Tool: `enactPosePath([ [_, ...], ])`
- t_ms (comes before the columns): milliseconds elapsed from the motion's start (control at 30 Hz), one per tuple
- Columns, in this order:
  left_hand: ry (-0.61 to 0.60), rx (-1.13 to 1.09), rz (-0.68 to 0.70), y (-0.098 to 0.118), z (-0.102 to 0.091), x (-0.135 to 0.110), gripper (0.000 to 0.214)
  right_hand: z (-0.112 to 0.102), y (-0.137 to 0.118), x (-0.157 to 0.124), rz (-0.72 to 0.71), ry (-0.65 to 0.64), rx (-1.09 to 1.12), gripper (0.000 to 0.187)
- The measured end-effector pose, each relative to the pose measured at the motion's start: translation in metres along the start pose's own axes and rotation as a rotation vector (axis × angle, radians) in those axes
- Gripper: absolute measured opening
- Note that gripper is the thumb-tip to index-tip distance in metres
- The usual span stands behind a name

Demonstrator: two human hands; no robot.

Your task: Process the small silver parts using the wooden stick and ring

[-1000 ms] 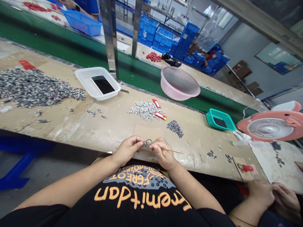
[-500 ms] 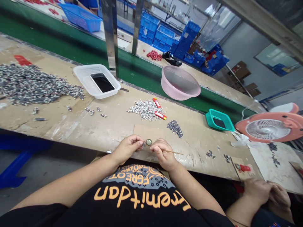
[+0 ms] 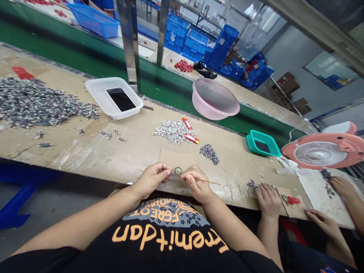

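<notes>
My left hand (image 3: 157, 177) is closed in a pinch on a small dark grey piece (image 3: 171, 174) at the table's front edge. A thin brown stick (image 3: 209, 182), like a fine brush handle, lies in the closed fingers of my right hand (image 3: 197, 182), its tail pointing right. Between the hands sits a bottle cap (image 3: 178, 171), open side up; what it contains is too small to make out. Beyond them is a pile of small white-and-dark pieces (image 3: 172, 131) with two red-and-yellow packets (image 3: 192, 138). Nearer on the right lies a smaller pile of dark grey pieces (image 3: 209, 154).
A white tray (image 3: 95, 89) with a phone stands at the back, left of a pink basin (image 3: 199, 102). A large heap of pieces (image 3: 42, 102) covers the left. At right are a green basket (image 3: 251, 144), an orange fan (image 3: 324, 149) and other people's hands (image 3: 269, 199).
At the right, a co-worker's hands have separated, one reaching onto the table by the small grey pieces. Another hand has appeared at the far right. My own hands stay nearly in place.
</notes>
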State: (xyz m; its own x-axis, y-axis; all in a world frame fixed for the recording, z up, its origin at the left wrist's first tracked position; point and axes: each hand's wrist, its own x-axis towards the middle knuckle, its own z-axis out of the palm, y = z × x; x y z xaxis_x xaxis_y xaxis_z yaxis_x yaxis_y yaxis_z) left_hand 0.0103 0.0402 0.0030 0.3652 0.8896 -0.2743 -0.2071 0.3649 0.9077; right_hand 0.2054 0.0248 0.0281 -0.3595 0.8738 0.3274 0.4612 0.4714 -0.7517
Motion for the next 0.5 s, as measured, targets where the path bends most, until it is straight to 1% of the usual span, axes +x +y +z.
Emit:
enactPosePath([
  [67, 0.007, -0.011, -0.001, 0.000, 0.000, 0.000, 0.018, 0.000, 0.008, 0.002, 0.016, 0.007, -0.074, 0.027],
  [133, 0.005, -0.022, 0.000, 0.000, 0.000, 0.001, 0.018, 0.002, 0.016, 0.004, 0.047, -0.017, -0.150, 0.027],
  [233, -0.006, -0.031, 0.002, -0.001, -0.001, 0.001, 0.017, 0.003, 0.019, 0.005, 0.079, -0.043, -0.180, 0.026],
  [367, -0.021, -0.024, 0.001, -0.001, -0.001, 0.001, 0.016, -0.001, 0.004, 0.001, 0.020, 0.025, -0.051, 0.023],
  [500, -0.019, -0.004, -0.005, 0.001, 0.000, 0.000, 0.016, -0.002, -0.012, 0.000, -0.025, 0.027, 0.048, 0.022],
])
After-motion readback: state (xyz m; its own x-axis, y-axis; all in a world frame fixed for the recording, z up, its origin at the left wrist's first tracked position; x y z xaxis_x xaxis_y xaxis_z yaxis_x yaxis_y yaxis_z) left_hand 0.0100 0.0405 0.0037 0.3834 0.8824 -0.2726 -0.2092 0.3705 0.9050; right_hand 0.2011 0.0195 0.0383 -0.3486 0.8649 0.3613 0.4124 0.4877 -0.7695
